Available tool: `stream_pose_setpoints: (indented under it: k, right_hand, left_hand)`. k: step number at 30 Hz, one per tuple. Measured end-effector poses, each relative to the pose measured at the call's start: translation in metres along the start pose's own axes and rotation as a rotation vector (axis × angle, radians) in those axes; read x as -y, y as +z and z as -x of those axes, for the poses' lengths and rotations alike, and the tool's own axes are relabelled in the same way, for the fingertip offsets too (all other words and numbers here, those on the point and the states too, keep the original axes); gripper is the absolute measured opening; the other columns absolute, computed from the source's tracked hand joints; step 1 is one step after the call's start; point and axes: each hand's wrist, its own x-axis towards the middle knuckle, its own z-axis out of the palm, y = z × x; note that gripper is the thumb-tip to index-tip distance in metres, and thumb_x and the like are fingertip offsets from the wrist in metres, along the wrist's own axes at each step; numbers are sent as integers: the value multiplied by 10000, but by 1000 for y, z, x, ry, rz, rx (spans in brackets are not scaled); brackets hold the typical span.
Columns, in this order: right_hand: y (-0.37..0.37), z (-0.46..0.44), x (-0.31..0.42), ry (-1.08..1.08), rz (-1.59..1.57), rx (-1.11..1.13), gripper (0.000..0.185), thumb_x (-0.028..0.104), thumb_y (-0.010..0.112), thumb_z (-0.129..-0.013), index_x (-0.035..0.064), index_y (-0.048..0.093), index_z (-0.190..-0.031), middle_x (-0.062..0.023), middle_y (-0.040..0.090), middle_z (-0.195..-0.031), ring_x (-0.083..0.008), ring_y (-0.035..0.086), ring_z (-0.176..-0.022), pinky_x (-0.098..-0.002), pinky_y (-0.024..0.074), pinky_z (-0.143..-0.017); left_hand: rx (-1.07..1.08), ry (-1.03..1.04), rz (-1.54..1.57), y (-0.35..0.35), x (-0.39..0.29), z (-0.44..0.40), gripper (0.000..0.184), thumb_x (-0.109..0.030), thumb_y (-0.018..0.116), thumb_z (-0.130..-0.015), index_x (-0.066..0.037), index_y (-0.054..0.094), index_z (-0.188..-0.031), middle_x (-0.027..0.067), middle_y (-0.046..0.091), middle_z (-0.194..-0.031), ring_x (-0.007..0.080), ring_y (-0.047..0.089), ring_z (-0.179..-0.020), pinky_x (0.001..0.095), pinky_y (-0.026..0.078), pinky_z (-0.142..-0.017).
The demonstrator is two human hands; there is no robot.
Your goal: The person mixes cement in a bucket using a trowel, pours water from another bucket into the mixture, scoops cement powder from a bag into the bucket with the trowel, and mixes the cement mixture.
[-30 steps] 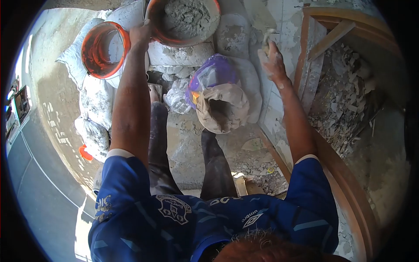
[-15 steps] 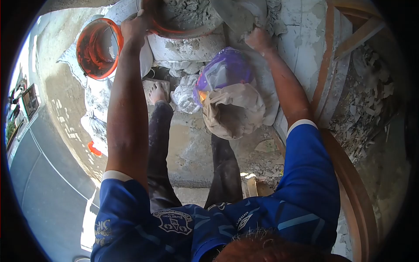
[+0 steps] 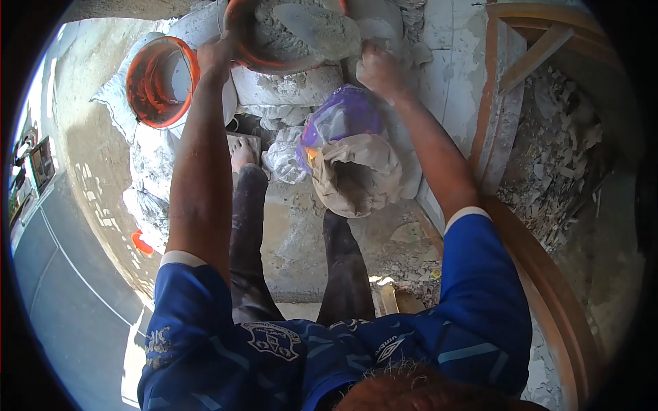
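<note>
Grey wet mortar [image 3: 274,42] fills part of an orange bucket [image 3: 237,34] at the top of the view. My left hand [image 3: 214,56] is closed on the bucket's left rim. In my closed right hand [image 3: 381,72] is a trowel [image 3: 327,31], its mortar-smeared blade lying over the bucket's mouth; the handle is hidden by my fingers. Left of my left hand, a second orange bucket [image 3: 140,85] is tilted so its stained inside shows. A pale, mortar-caked sack [image 3: 291,85] lies just below the mortar bucket.
Between my arms stand an open brown paper bag [image 3: 325,185] and a purple plastic bag [image 3: 336,113]. White dusty sacks [image 3: 152,154] lie at left. Rubble [image 3: 555,157] and a curved wooden frame [image 3: 548,274] are on the right. My foot [image 3: 241,152] rests near the sacks.
My right hand has moved left and slightly down, bringing the trowel blade from the bucket's right edge over its mouth. My left hand stays on the rim. The whole view has shifted slightly.
</note>
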Motion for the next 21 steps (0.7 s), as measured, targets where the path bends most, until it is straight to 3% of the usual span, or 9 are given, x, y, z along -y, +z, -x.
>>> stream_pose_setpoints:
  k: [2, 4, 5, 7, 9, 14, 18, 20, 21]
  right_hand:
    - [43, -4, -16, 113, 99, 285, 198, 124, 556, -779, 23, 583, -947, -252, 668, -853, -412, 671, -800, -480, 560, -698]
    - [60, 4, -31, 147, 109, 291, 210, 129, 555, -776, 25, 589, -956, -253, 670, -852, -412, 673, -808, -483, 561, -708]
    - [55, 14, -38, 178, 142, 286, 223, 133, 553, -773, 28, 596, -965, -253, 672, -852, -411, 676, -816, -486, 562, -717]
    - [43, 38, -65, 210, 178, 310, 247, 129, 555, -771, 31, 599, -994, -259, 674, -860, -420, 674, -811, -487, 560, -721]
    - [-7, 59, -65, 357, 242, 466, 268, 157, 556, -777, 33, 602, -1010, -268, 667, -890, -439, 660, -845, -479, 553, -743]
    - [-126, 97, -54, 430, 341, 501, 298, 79, 638, -735, -12, 596, -1015, -258, 650, -912, -457, 636, -893, -450, 536, -791]
    - [-177, 59, 0, 352, 86, 327, 345, 117, 752, -720, -30, 586, -984, -236, 655, -932, -415, 658, -880, -420, 536, -779]
    - [-167, 32, 38, 191, -60, 118, 402, 279, 765, -788, -27, 558, -945, -217, 658, -884, -375, 667, -861, -413, 526, -757]
    - [-155, 26, 43, 188, -58, 120, 402, 279, 765, -788, -27, 558, -945, -217, 658, -884, -375, 667, -861, -413, 526, -757]
  left_hand:
    - [-18, 19, 19, 6, 4, -2, 370, -269, 591, -917, 68, 662, -1053, 135, 692, -874, 234, 699, -675, 340, 610, -619]
    - [-43, 31, 37, 2, 23, -18, 364, -270, 591, -922, 66, 669, -1038, 139, 693, -886, 230, 699, -673, 333, 611, -614]
    - [-8, 118, -121, 3, 31, -27, 375, -292, 583, -944, 47, 662, -1084, 135, 697, -904, 232, 704, -697, 347, 618, -633]
    - [-4, 54, -11, 8, 11, -13, 399, -318, 577, -964, 27, 650, -1152, 136, 699, -942, 227, 708, -745, 363, 625, -668]
    - [-2, 53, -74, 7, 1, -6, 399, -319, 579, -960, 20, 651, -1157, 122, 703, -942, 216, 704, -749, 359, 615, -661]
    - [-26, 58, -64, -2, 15, -16, 391, -333, 548, -941, 0, 714, -1062, 121, 707, -808, 190, 690, -640, 328, 582, -545]
    - [-27, 93, -143, -2, 26, -27, 396, -332, 534, -926, 5, 714, -1031, 143, 708, -811, 217, 697, -652, 336, 583, -577]
    - [-40, 99, -180, -2, 23, -31, 394, -327, 530, -924, 9, 712, -1020, 152, 708, -812, 226, 699, -652, 339, 583, -586]
    - [-36, 100, -155, -2, 26, -31, 396, -329, 530, -923, 12, 710, -1011, 158, 706, -810, 229, 697, -648, 341, 581, -585]
